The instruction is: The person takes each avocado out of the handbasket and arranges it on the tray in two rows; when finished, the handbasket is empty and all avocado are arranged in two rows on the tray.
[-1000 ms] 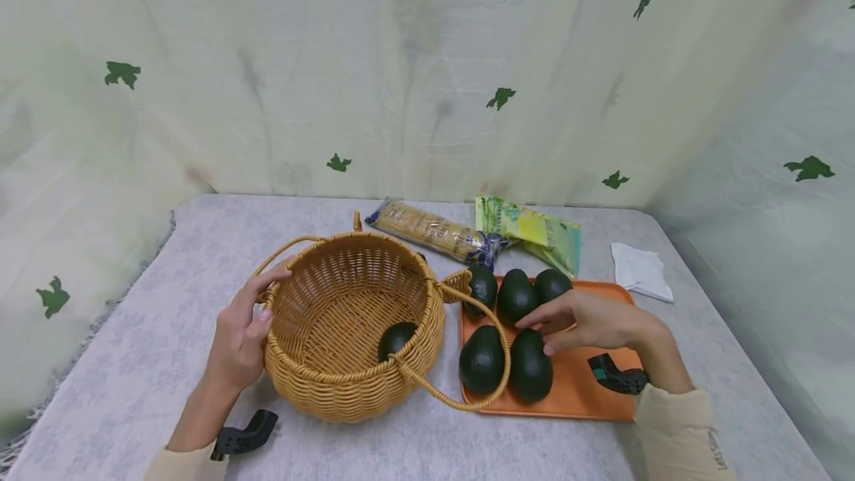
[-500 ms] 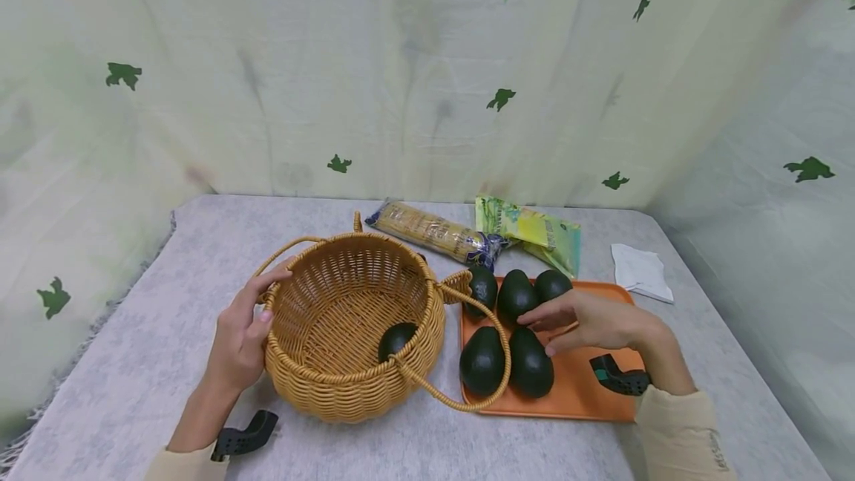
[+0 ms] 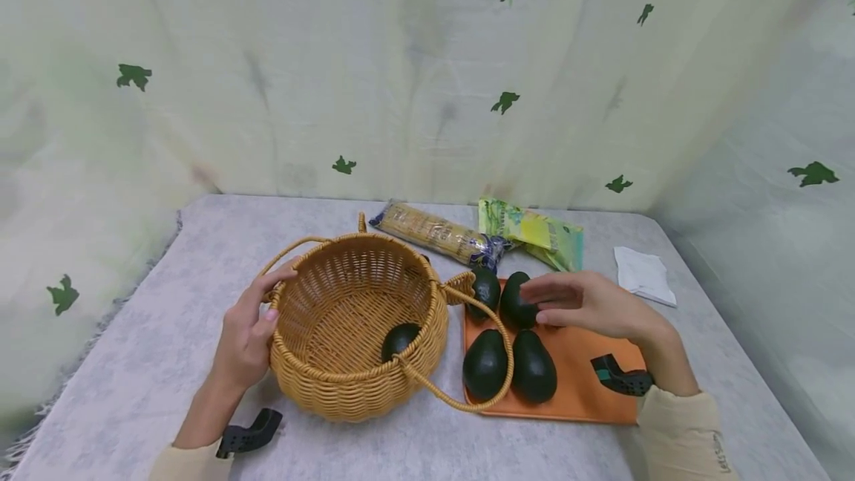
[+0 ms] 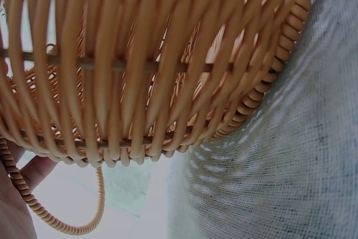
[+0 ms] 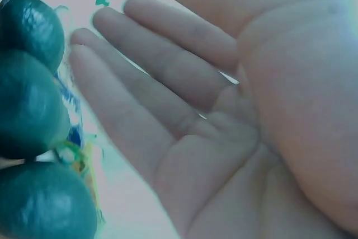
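A round wicker basket (image 3: pixel 357 384) stands left of centre with one avocado (image 3: pixel 401 341) inside. My left hand (image 3: pixel 243 332) grips its left rim, fingers over the edge and thumb against the rim; the left wrist view shows the woven wall (image 4: pixel 140 82) up close. More avocados (image 3: pixel 534 367) lie on an orange tray (image 3: pixel 588 377) to the right. Over the tray hovers my right hand (image 3: pixel 594 304), its fingers straight and holding nothing. In the right wrist view the palm (image 5: pixel 218 166) is bare, beside several avocados (image 5: pixel 33 99). The back-row avocado at right is hidden behind this hand.
Behind the tray lie a pack of dried noodles (image 3: pixel 437 232) and a green-yellow packet (image 3: pixel 531 230). A white packet (image 3: pixel 644 275) sits at the right. One basket handle (image 3: pixel 461 407) loops over the tray's left edge. A cloth backdrop (image 3: pixel 401 80) rises behind the table.
My right hand has risen slightly away from the front avocado, and its fingers have straightened. It now covers the right-hand back avocado. My left hand stays on the basket.
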Demonstrator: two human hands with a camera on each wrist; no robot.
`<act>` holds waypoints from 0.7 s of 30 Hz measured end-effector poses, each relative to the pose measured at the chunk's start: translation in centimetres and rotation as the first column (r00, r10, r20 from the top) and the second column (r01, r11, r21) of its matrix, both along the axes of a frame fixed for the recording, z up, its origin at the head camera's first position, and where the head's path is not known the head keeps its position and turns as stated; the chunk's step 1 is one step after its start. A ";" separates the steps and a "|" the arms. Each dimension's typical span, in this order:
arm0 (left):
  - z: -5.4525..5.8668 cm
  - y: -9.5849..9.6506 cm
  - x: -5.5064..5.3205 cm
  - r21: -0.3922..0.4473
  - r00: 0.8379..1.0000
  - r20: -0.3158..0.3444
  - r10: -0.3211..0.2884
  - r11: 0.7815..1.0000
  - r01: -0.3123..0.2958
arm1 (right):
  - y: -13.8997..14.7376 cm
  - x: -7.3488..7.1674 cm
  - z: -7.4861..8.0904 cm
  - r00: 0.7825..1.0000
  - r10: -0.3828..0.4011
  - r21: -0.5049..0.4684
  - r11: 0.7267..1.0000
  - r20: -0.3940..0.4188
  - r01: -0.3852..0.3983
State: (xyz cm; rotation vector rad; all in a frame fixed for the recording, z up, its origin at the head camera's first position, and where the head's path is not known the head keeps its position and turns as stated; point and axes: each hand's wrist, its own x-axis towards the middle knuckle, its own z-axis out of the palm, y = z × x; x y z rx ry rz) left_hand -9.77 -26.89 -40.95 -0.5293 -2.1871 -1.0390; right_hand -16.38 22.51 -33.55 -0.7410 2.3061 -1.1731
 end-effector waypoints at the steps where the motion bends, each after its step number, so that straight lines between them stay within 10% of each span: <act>1: 0.0 0.0 -0.1 0.004 1.000 -0.002 -0.005 1.000 0.005 | -0.2 0.0 0.2 1.000 -0.008 -0.004 1.000 -0.018 0.008; 21: 0.0 0.1 0.2 -0.005 0.999 0.029 0.024 1.000 -0.023 | -7.1 -1.8 4.4 0.968 0.044 -0.074 0.995 -0.246 -0.064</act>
